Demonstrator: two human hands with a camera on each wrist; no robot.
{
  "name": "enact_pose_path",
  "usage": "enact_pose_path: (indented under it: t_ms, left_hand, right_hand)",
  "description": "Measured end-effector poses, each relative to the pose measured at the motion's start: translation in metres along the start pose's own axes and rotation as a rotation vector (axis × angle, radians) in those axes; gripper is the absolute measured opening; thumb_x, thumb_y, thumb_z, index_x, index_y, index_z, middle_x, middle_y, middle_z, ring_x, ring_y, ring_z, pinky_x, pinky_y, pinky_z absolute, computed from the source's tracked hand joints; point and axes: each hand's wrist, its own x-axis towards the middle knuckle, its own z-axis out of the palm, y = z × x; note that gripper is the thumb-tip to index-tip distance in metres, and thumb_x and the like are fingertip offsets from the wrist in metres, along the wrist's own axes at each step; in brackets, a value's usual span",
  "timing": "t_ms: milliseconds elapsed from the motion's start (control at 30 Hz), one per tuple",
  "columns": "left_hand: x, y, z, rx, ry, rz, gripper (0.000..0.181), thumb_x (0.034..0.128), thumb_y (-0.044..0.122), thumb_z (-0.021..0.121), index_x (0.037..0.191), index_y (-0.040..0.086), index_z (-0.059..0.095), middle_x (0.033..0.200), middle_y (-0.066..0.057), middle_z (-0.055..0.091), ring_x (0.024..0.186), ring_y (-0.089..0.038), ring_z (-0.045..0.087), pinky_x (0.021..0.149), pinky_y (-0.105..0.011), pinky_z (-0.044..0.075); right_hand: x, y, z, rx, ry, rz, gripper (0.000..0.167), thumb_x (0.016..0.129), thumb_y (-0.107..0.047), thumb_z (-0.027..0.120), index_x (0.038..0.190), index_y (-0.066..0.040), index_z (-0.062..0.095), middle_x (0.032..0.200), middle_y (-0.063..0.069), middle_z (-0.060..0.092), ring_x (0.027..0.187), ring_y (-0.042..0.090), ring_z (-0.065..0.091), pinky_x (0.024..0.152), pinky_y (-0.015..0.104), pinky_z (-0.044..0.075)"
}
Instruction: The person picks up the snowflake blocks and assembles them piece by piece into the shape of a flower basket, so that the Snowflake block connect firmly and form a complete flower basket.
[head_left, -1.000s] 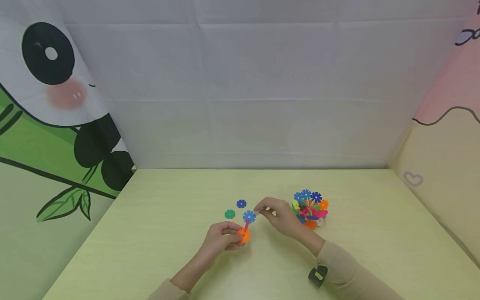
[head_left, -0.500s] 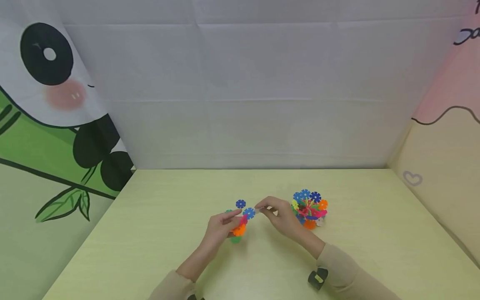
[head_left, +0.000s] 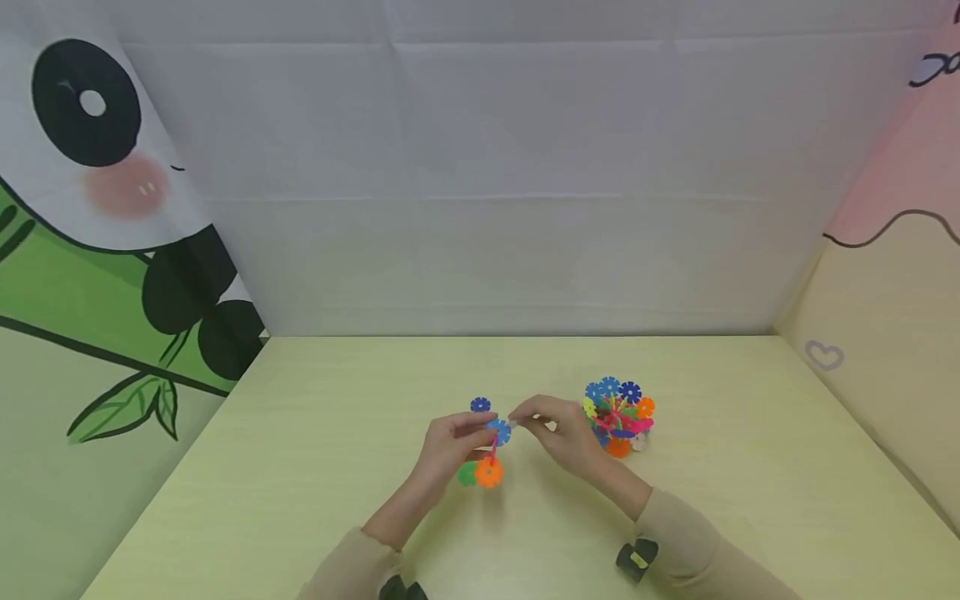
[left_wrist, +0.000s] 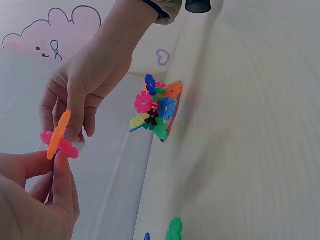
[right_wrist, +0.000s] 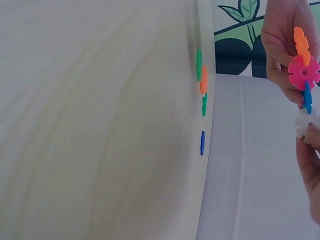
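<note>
My left hand (head_left: 457, 446) pinches a light blue snowflake disc (head_left: 500, 432) between thumb and fingers. A pink disc (right_wrist: 304, 72) is slotted onto that blue disc, and an orange disc (head_left: 489, 472) joins the pink one at the end. To the right, my right hand (head_left: 562, 429) pinches a white disc (right_wrist: 302, 122) by its edge. The white disc touches the blue disc's edge in the right wrist view; whether their slots are fully engaged I cannot tell. Both hands hold the pieces above the table.
A pile of coloured snowflake discs (head_left: 618, 417) sits on the table right of my right hand. Loose discs lie behind and under my left hand: a dark blue disc (head_left: 480, 404), a green disc (head_left: 467, 473), and others seen in the right wrist view.
My left hand has shifted its grip from the orange disc up to the light blue disc, moving slightly upward. The orange disc now hangs below it. My right hand stays almost in place.
</note>
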Motion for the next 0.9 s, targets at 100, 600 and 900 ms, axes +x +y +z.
enact_pose_path:
  t_ms: [100,600,900]
  left_hand:
    - [-0.002,0.002,0.002,-0.004,0.017,-0.005,0.029,0.0832,0.008,0.064,0.109,-0.006,0.062,0.093,-0.013,0.067,0.077,-0.017,0.065,0.07,-0.03,0.054]
    - [-0.004,0.006,0.006,0.003,0.026,-0.025,0.028,0.0811,0.005,0.065,0.103,-0.011,0.062,0.084,-0.013,0.067,0.069,-0.013,0.065,0.069,-0.029,0.055]
    - [0.0,0.0,-0.01,0.038,0.064,-0.035,0.024,0.081,0.005,0.065,0.102,-0.007,0.065,0.083,-0.01,0.067,0.07,-0.015,0.064,0.068,-0.031,0.055]
  right_hand:
    - [0.0,-0.002,0.0,-0.002,0.007,-0.006,0.017,0.072,0.02,0.061,0.081,0.005,0.065,0.078,0.017,0.066,0.07,0.027,0.064,0.059,0.035,0.055]
    - [-0.004,0.004,0.005,-0.005,-0.014,-0.066,0.018,0.069,0.021,0.064,0.077,0.005,0.067,0.074,0.015,0.067,0.068,0.026,0.065,0.066,0.025,0.054]
    - [-0.003,0.029,0.009,-0.003,-0.18,0.094,0.017,0.08,0.001,0.064,0.097,-0.001,0.066,0.092,0.011,0.067,0.082,0.021,0.064,0.067,0.025,0.054]
